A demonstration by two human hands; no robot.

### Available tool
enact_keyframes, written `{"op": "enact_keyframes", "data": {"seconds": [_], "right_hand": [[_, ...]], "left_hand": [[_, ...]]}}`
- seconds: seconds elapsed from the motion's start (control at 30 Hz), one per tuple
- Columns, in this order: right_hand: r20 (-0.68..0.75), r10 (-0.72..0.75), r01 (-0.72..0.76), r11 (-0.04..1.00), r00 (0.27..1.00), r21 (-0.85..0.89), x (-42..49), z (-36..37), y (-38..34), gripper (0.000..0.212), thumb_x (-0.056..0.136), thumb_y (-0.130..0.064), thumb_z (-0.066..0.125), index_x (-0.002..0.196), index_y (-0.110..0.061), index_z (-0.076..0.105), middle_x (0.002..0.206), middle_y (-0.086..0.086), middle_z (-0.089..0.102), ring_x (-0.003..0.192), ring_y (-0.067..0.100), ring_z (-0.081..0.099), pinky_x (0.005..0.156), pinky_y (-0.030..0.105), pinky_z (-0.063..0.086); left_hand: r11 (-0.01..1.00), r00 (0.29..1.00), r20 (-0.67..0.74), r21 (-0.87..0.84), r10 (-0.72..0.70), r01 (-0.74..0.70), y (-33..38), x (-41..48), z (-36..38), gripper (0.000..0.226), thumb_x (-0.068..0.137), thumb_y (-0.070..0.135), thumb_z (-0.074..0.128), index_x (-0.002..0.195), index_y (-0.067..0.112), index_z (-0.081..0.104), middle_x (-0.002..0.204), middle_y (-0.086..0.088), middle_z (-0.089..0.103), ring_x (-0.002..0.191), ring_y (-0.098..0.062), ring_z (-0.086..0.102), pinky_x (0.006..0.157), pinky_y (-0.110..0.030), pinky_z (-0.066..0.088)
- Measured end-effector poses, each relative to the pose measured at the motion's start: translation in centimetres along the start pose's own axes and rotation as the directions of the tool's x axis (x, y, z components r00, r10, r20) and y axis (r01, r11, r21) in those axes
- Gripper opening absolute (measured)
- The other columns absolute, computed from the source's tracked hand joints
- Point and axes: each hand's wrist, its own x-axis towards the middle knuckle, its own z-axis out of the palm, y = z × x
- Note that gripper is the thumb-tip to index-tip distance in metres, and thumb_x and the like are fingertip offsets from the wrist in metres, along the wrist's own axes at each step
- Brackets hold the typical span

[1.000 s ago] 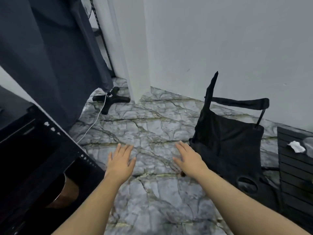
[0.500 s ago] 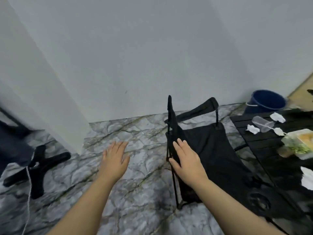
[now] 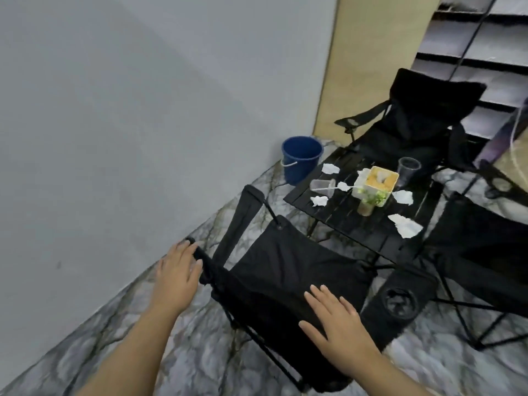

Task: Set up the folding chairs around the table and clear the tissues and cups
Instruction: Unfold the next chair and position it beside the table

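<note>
Three black folding chairs stand round a low black slatted table [image 3: 343, 224] on a grey marble-pattern floor [image 3: 200, 355], in a corner bounded by a plain grey wall [image 3: 128, 124] on the left and a beige panel [image 3: 371, 52] at the far side, with dark shelving [image 3: 491, 50] at far right. A blue bucket [image 3: 301, 160] sits on the floor against the wall, just beside the table's far-left corner. The near chair [image 3: 285, 275] is at the table's near-left side, only partly spread: its back lies toward the viewer, its seat opens toward the table at far right, and its top edge runs from left-far to right-near, with a cup-holder arm [image 3: 400, 304] on its right. The far chair [image 3: 423, 121] faces the table fully open; the right chair [image 3: 480, 252] is partly out of view. On the table lie five crumpled tissues [image 3: 405, 225], a clear cup on its side [image 3: 323, 185], an upright clear cup [image 3: 408, 167] and a food container [image 3: 377, 182]. The left hand [image 3: 178, 277] is flat, fingers straight and together, against the near chair's upper left corner post. The right hand [image 3: 337, 324] is flat with fingers slightly spread over the back fabric; contact cannot be confirmed. Neither hand grips anything.
</note>
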Motion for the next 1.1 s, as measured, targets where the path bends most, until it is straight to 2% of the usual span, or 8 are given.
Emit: {"op": "enact_keyframes", "data": {"seconds": [0.2,0.37,0.43,0.5,0.57,0.9,0.97,1.1], "right_hand": [[-0.039,0.342,-0.341,0.940,0.939,0.011,-1.0,1.1,-1.9,0.119,0.049,-0.082,-0.032,0.147,-0.033,0.013,0.157,-0.018,0.008,0.138,-0.003,-0.012,0.116,0.031,-0.006],[-0.117,0.682,-0.672,0.731,0.722,0.116,-2.7,2.6,-4.4,0.133,0.039,-0.081,-0.039,0.145,-0.034,0.025,0.156,-0.018,0.019,0.145,0.003,0.005,0.119,0.038,-0.003],[-0.139,0.748,-0.731,0.664,0.649,0.157,-3.1,2.8,-5.5,0.123,0.050,-0.081,-0.034,0.144,-0.033,0.029,0.155,-0.016,0.022,0.145,0.004,0.010,0.119,0.036,0.004],[-0.142,0.769,-0.749,0.639,0.623,0.174,-3.2,2.9,-6.1,0.081,0.083,-0.070,-0.004,0.143,-0.031,0.032,0.155,-0.014,0.024,0.145,0.006,0.012,0.118,0.033,0.009],[-0.145,0.782,-0.767,0.623,0.606,0.156,-2.9,2.7,-6.2,0.052,0.097,-0.049,0.018,0.142,-0.029,0.034,0.154,-0.013,0.026,0.145,0.007,0.011,0.117,0.033,0.010],[-0.279,0.826,-0.836,0.536,0.489,0.120,-2.5,2.9,-0.2,0.078,0.087,-0.053,0.001,0.113,-0.024,0.068,0.124,-0.003,0.066,0.126,0.022,0.052,0.103,0.046,0.037],[-0.308,0.816,-0.831,0.543,0.489,0.119,-2.4,1.8,1.4,0.080,0.086,-0.054,-0.002,0.118,-0.024,0.064,0.128,-0.003,0.063,0.130,0.023,0.048,0.105,0.045,0.032],[-0.246,0.812,-0.818,0.565,0.529,0.106,-2.2,1.0,2.5,0.054,0.097,-0.047,0.013,0.138,-0.029,0.042,0.149,-0.008,0.040,0.143,0.017,0.023,0.114,0.039,0.017]], "left_hand": [[0.979,0.967,0.154,-0.004,0.201,-0.203,-2.7,7.3,0.7,0.056,0.091,0.041,0.022,0.137,0.015,0.041,0.148,-0.008,0.038,0.142,-0.028,0.023,0.115,-0.049,0.019],[0.912,0.860,0.302,-0.113,0.410,-0.395,-5.0,10.2,1.7,0.073,0.085,0.059,0.006,0.132,0.021,0.048,0.141,-0.004,0.047,0.140,-0.024,0.027,0.116,-0.049,0.022],[0.898,0.844,0.309,-0.196,0.438,-0.394,-4.8,10.8,2.2,0.079,0.083,0.060,0.005,0.130,0.017,0.050,0.138,-0.007,0.050,0.139,-0.027,0.029,0.115,-0.045,0.023],[0.895,0.852,0.285,-0.220,0.440,-0.388,-4.2,10.8,2.6,0.075,0.084,0.056,0.008,0.129,0.014,0.050,0.137,-0.009,0.051,0.138,-0.030,0.029,0.115,-0.044,0.024],[0.888,0.854,0.256,-0.220,0.452,-0.404,-3.3,10.4,2.8,0.068,0.087,0.049,0.011,0.131,0.013,0.049,0.137,-0.010,0.051,0.138,-0.030,0.027,0.115,-0.043,0.021],[0.839,0.792,0.287,-0.272,0.539,-0.472,3.2,12.6,5.8,0.060,0.092,0.045,0.014,0.135,0.014,0.042,0.136,-0.008,0.051,0.141,-0.027,0.021,0.116,-0.039,0.020],[0.823,0.775,0.289,-0.286,0.562,-0.491,4.6,12.8,6.2,0.067,0.089,0.049,0.010,0.135,0.013,0.043,0.135,-0.007,0.052,0.140,-0.026,0.023,0.116,-0.038,0.019],[0.849,0.796,0.306,-0.278,0.522,-0.449,5.8,13.2,6.7,0.043,0.099,0.028,0.027,0.137,0.011,0.040,0.142,-0.010,0.045,0.142,-0.027,0.018,0.118,-0.036,0.014]]}}
